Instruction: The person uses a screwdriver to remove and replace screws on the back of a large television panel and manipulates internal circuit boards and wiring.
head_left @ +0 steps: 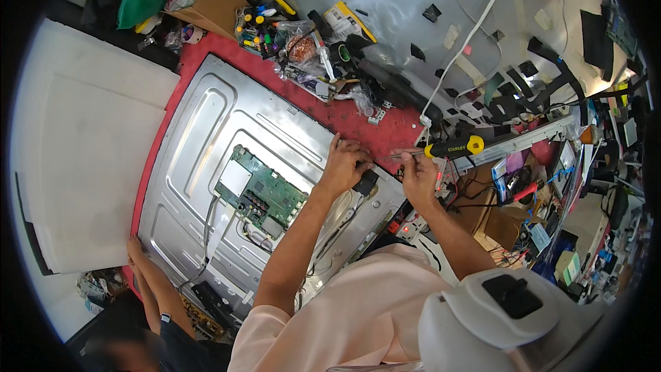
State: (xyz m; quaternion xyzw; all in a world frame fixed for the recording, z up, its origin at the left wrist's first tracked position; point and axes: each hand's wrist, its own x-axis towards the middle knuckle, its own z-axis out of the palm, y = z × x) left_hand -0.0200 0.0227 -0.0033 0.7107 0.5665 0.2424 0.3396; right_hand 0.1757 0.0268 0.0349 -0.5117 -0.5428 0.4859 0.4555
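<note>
1. Right hand (417, 173): thumb and fingers are pinched together on the thin shaft of a screwdriver (454, 147), close to its black-and-yellow handle. The handle points right; the shaft reaches left, toward the other hand.
2. Left hand (344, 167): the fingers are bent, at the upper-right edge of a large silver metal panel (186, 182). From where I stand, I cannot tell whether they grip anything.
3. A small black block (367, 182) sits just beside the left fingertips, near the panel's right-hand corner.
4. The panel lies flat, with a green circuit board (275, 195) mounted around its middle and cables running off the board.
5. Under the panel is a red-topped counter (398, 131). Along its far side are a cluster of pens (258, 31) and a clear plastic bag (301, 48) with reddish-brown contents.
6. At the panel's lower-left corner, a co-worker's bare forearms (164, 288) reach in.
</note>
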